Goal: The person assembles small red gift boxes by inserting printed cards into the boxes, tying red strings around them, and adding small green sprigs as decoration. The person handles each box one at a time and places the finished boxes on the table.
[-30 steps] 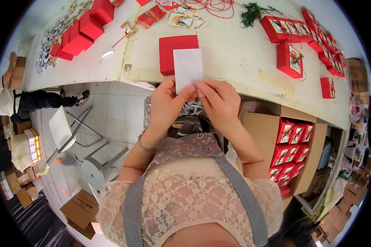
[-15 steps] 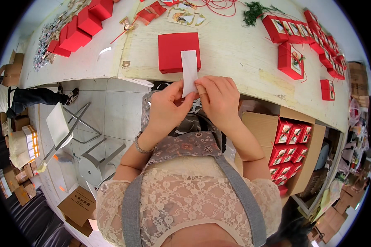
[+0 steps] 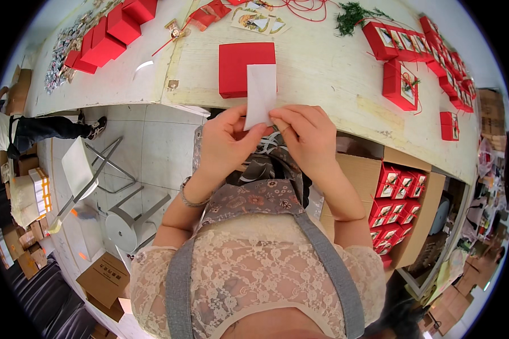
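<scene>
A white paper strip [image 3: 261,93] stands up between my hands, just off the table's front edge. My left hand [image 3: 227,141] pinches its lower left part between thumb and fingers. At its right edge, my right hand [image 3: 306,133] grips the paper low down with bent fingers and thumb. What the paper shows on its far side is hidden. Behind it, a plain red box [image 3: 232,68] lies on the table near the edge, its lower right corner covered by the strip.
Plain red boxes [image 3: 123,25] line the table's [image 3: 322,73] far left. Tied red boxes [image 3: 400,85], green sprigs [image 3: 350,18], red cord [image 3: 305,8] and printed cards [image 3: 254,22] lie toward the back and right. Below right, an open carton [image 3: 356,181] holds several decorated boxes. A stool [image 3: 121,230] stands left.
The paper strip has turned or opened out and now shows a wider white face. My right hand has shifted slightly to the right; my left hand keeps its hold.
</scene>
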